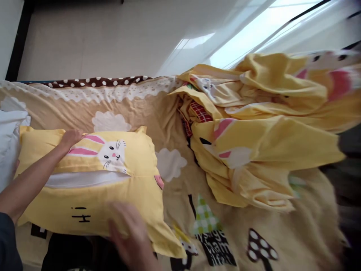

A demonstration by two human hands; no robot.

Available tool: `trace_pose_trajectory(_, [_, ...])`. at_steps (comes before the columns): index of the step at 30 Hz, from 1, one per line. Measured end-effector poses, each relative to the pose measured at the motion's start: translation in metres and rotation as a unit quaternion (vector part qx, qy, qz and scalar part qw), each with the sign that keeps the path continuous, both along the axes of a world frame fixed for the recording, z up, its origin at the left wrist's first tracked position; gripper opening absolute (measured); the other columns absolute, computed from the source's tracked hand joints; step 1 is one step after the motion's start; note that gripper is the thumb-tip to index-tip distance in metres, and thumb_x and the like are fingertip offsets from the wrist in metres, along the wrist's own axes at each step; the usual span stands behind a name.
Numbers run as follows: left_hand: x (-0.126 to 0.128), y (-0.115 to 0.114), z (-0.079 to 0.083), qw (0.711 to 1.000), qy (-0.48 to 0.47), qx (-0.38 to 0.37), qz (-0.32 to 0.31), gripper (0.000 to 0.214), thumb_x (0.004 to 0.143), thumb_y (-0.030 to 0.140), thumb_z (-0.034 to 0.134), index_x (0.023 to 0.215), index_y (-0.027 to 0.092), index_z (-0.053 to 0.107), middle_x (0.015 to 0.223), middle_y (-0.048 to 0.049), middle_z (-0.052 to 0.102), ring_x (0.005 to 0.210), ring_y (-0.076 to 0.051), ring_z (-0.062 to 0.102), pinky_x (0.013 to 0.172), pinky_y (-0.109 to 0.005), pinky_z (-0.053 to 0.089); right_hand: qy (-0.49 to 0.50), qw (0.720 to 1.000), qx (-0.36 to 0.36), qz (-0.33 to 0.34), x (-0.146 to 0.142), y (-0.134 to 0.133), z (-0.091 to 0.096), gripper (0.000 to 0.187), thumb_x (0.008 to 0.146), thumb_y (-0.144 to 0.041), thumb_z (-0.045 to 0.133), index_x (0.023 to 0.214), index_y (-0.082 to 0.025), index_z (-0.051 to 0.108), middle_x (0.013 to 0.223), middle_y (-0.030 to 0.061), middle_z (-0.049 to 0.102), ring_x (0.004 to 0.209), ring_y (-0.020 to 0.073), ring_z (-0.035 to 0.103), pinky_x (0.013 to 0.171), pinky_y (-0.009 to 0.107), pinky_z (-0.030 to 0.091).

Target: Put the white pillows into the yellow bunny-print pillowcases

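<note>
A yellow pillowcase (pixel 93 203) with a white rabbit face, pink ears and the letters "Hi" lies before me with a pillow inside it. Through its long back opening shows a strip of the white pillow (pixel 87 179). My left hand (pixel 72 138) is closed on the pillowcase fabric near the rabbit's ears, beyond the opening. Over the near right part of the pillowcase is my right hand (pixel 131 231), blurred by motion, its thumb and fingers apart and nothing in it. Whether it touches the cloth I cannot tell.
Crumpled yellow rabbit-print bedding (pixel 254 143) is heaped on the right. Beneath everything spreads a tan patterned bedsheet (pixel 146 109), with a brown polka-dot edge (pixel 98 81) at the far side. White fabric (pixel 11 143) lies at the left. Beyond the bed is a shiny pale floor (pixel 107 37).
</note>
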State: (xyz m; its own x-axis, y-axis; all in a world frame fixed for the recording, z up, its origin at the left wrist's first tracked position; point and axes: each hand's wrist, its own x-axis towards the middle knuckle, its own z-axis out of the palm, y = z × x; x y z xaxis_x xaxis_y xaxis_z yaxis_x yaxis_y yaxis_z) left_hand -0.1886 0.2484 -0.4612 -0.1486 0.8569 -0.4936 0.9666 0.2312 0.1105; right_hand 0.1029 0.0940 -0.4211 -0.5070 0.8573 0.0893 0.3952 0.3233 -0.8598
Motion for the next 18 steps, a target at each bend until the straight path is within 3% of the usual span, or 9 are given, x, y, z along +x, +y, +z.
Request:
trace_pose_trajectory(3, [-0.014,-0.001,-0.006,0.993,0.049,0.103,0.017,0.048,0.095,0.051,0.036,0.084,0.015,0.066,0.089,-0.0167,0.07,0.091,-0.028,0.066,0.07,-0.032,0.041,-0.143,0.975,0.105,-0.136,0.008,0.056,-0.003,0.053,0.086,-0.032,0.058,0.135,-0.021,0.043,0.121,0.0159,0.056,0.114,0.0298,0.053,0.094,0.048,0.042])
trace_pose_trajectory(5, [-0.024,0.002,-0.007,0.977,0.075,0.177,0.089,0.042,0.096,0.046,0.036,0.079,0.017,0.062,0.084,-0.0132,0.069,0.085,-0.025,0.064,0.068,-0.031,0.04,-0.211,0.96,0.125,-0.133,-0.003,0.077,-0.016,0.061,0.084,-0.041,0.059,0.138,-0.019,0.04,0.128,0.0178,0.052,0.118,0.0331,0.048,0.095,0.05,0.038])
trace_pose_trajectory(8, [-0.03,0.002,0.002,0.938,0.081,0.296,0.165,0.031,0.094,0.039,0.041,0.075,0.02,0.056,0.078,-0.0096,0.065,0.081,-0.023,0.06,0.071,-0.033,0.042,-0.274,0.944,0.115,-0.144,-0.024,0.1,-0.039,0.052,0.083,-0.036,0.055,0.131,-0.016,0.049,0.116,0.0152,0.058,0.107,0.0309,0.051,0.089,0.045,0.037])
trace_pose_trajectory(10, [-0.019,-0.01,0.016,0.912,0.046,0.393,0.106,0.025,0.093,0.034,0.042,0.075,0.021,0.054,0.076,-0.0078,0.062,0.079,-0.021,0.057,0.075,-0.035,0.044,-0.307,0.93,0.11,-0.168,-0.032,0.118,-0.048,0.044,0.078,-0.025,0.055,0.12,-0.014,0.057,0.098,0.0118,0.062,0.093,0.0281,0.052,0.081,0.041,0.037])
trace_pose_trajectory(12, [0.007,-0.033,0.032,0.896,-0.042,0.44,-0.043,0.024,0.093,0.029,0.04,0.075,0.022,0.054,0.07,-0.005,0.059,0.071,-0.019,0.054,0.072,-0.035,0.045,-0.326,0.923,0.126,-0.158,-0.032,0.137,-0.047,0.039,0.071,-0.015,0.052,0.109,-0.014,0.063,0.086,0.0093,0.062,0.084,0.0255,0.051,0.075,0.037,0.035])
trace_pose_trajectory(14, [0.04,-0.06,0.044,0.879,-0.158,0.376,-0.247,0.024,0.091,0.024,0.042,0.07,0.023,0.055,0.063,-0.0027,0.057,0.063,-0.017,0.052,0.063,-0.032,0.045,-0.321,0.922,0.176,-0.128,-0.029,0.153,-0.037,0.039,0.067,-0.008,0.05,0.103,-0.016,0.065,0.086,0.0085,0.062,0.082,0.0233,0.05,0.072,0.035,0.033])
trace_pose_trajectory(15, [0.055,-0.07,0.046,0.877,-0.185,0.315,-0.311,0.026,0.091,0.022,0.042,0.07,0.022,0.056,0.065,-0.0035,0.058,0.064,-0.017,0.053,0.063,-0.033,0.047,-0.315,0.919,0.209,-0.112,-0.027,0.159,-0.029,0.039,0.067,-0.006,0.049,0.1,-0.017,0.065,0.089,0.0083,0.063,0.083,0.0225,0.05,0.072,0.035,0.033])
trace_pose_trajectory(16, [0.07,-0.077,0.046,0.881,-0.204,0.263,-0.336,0.027,0.092,0.02,0.04,0.073,0.021,0.059,0.071,-0.0055,0.062,0.069,-0.018,0.056,0.066,-0.033,0.049,-0.312,0.914,0.242,-0.096,-0.026,0.163,-0.021,0.038,0.067,-0.005,0.049,0.098,-0.018,0.066,0.092,0.0077,0.063,0.084,0.0218,0.05,0.073,0.034,0.032])
trace_pose_trajectory(18, [0.09,-0.078,0.037,0.908,-0.23,0.201,-0.288,0.03,0.095,0.021,0.034,0.092,0.019,0.064,0.097,-0.0104,0.068,0.093,-0.021,0.062,0.083,-0.036,0.053,-0.317,0.899,0.296,-0.061,-0.024,0.166,-0.004,0.031,0.069,-0.003,0.049,0.09,-0.019,0.066,0.091,0.0059,0.064,0.083,0.0206,0.049,0.074,0.034,0.031])
